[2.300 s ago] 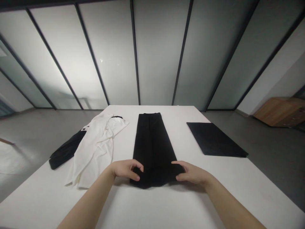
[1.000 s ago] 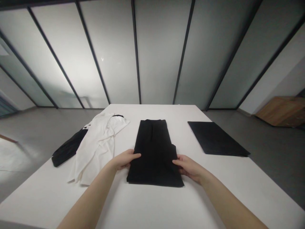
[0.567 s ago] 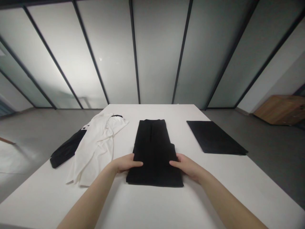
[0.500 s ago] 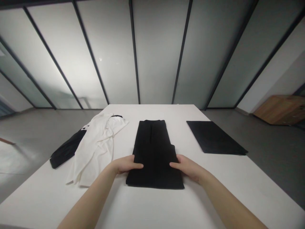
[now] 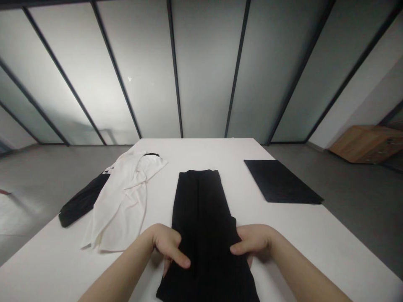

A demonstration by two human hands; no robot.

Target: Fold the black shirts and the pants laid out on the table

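Observation:
A folded black garment [image 5: 204,214], which looks like trousers, lies lengthwise in front of me, its waistband end pointing away. My left hand [image 5: 168,244] grips its left edge, thumb on top and the other fingers under the cloth. On the opposite edge my right hand [image 5: 253,240] holds it the same way, thumb above and fingers mostly hidden beneath. The near end of the garment runs down to the bottom of the view.
The white table [image 5: 220,151] carries a white garment [image 5: 126,201] on the left, lying partly over a black one [image 5: 86,201]. A flat black rectangular piece [image 5: 280,182] lies at the right edge. Frosted glass panels [image 5: 204,67] stand behind.
Both hands have drawn the black garment toward me. Its near end has come down to the bottom edge of the view, and its far end is also closer.

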